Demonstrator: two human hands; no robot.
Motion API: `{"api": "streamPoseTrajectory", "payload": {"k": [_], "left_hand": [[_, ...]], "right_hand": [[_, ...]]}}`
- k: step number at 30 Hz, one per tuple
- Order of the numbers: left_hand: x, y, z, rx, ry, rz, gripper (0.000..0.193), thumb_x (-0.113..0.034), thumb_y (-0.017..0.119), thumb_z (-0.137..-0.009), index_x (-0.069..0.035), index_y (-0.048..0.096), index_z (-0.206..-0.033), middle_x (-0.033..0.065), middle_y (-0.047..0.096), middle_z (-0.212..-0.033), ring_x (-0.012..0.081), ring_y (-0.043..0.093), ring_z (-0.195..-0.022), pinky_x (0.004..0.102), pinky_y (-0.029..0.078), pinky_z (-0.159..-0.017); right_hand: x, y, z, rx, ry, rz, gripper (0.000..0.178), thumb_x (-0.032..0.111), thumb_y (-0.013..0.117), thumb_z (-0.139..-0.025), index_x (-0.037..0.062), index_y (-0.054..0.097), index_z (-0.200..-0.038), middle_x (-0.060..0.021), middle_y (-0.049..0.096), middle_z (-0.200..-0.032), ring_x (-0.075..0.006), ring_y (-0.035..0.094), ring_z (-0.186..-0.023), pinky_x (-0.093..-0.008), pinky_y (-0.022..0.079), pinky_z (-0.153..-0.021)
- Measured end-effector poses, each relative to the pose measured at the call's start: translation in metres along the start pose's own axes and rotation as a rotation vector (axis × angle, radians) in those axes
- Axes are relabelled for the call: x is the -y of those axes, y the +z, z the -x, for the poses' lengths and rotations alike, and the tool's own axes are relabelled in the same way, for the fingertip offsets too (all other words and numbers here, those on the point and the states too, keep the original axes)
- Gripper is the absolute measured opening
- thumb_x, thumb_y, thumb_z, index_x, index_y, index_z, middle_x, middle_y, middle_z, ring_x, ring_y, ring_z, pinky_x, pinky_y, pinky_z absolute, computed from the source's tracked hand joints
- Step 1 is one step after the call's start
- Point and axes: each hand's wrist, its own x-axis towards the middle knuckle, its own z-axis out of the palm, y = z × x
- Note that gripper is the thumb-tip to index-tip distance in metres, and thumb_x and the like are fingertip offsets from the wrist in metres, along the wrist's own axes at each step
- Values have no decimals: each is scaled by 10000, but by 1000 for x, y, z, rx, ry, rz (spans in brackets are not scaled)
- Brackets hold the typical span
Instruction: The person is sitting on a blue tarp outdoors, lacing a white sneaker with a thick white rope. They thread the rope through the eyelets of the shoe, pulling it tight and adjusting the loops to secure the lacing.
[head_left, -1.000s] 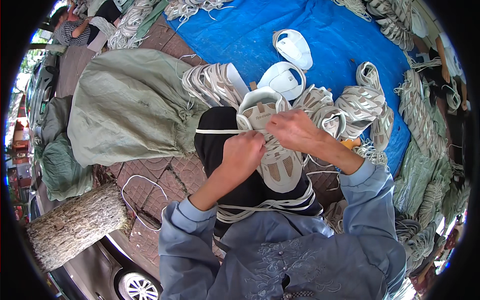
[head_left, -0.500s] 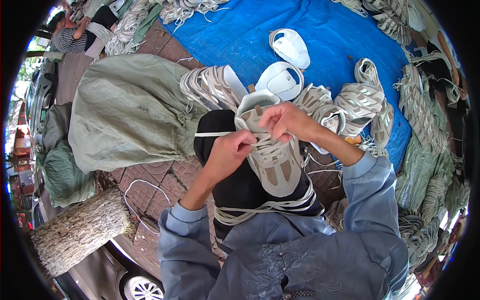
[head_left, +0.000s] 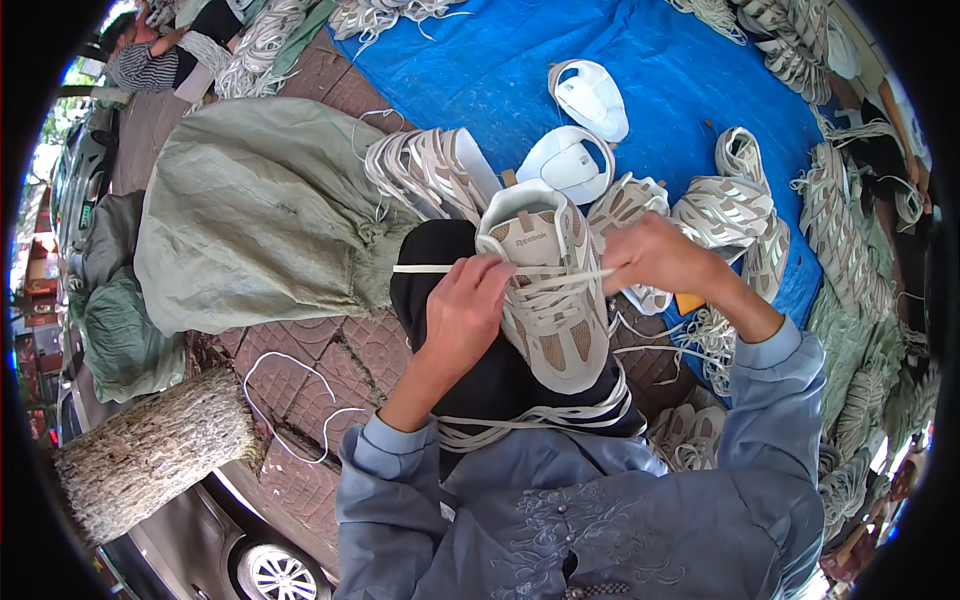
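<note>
A beige and white sneaker [head_left: 557, 345] rests on my black-clad thighs, toe toward me. Its flat cream shoelace [head_left: 567, 283] runs across the eyelets. At the shoe's left side, my left hand [head_left: 465, 308] is closed with fingertips pinched on the lace, and a loose lace end sticks out to the left of it. To the right, my right hand [head_left: 662, 257] is closed around the other stretch of lace, pulled taut away from the shoe. The fingertips of the right hand are partly hidden. Several spare laces [head_left: 540, 418] lie across my lap.
Beyond the shoe, bundled shoe uppers [head_left: 430, 175] and white insole-like pieces [head_left: 567, 165] lie by a blue tarp [head_left: 460, 85]. More sneaker uppers [head_left: 725, 215] are at right. A grey-green sack [head_left: 260, 215] and a log [head_left: 155, 450] stand left. Another person [head_left: 150, 60] sits far left.
My right hand has moved right, away from the shoe's tongue, drawing the lace out straight. My left hand has shifted slightly right and stays beside the eyelets.
</note>
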Motion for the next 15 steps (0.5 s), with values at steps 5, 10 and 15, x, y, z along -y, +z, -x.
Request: {"api": "streamPoseTrajectory", "payload": {"k": [5, 10, 15], "left_hand": [[4, 5, -9, 152, 71, -136, 214, -20, 627, -657, -43, 569, -861, 89, 542, -971, 247, 578, -746, 313, 493, -602], [8, 3, -18, 280, 17, -53, 137, -30, 614, -669, -57, 543, -783, 78, 550, -956, 242, 586, -717, 322, 485, -576], [9, 2, -21, 246, -52, 172, 76, -24, 573, -716, -52, 530, -772, 96, 555, -834, 269, 577, -675, 334, 467, -569]], "right_hand": [[-38, -2, -23, -99, 70, -535, 127, 55, 658, -619, -34, 613, -699, -12, 476, -455, -79, 377, -380, -234, 215, -371], [-52, -7, -28, -628, -656, 1044, 196, 111, 677, -573, 60, 622, -754, -38, 544, -654, -187, 502, -626, -281, 376, -518], [-27, 49, -5, -320, -531, 906, 215, 155, 682, -544, 85, 623, -738, -35, 562, -730, -212, 515, -730, -317, 416, -592]]}}
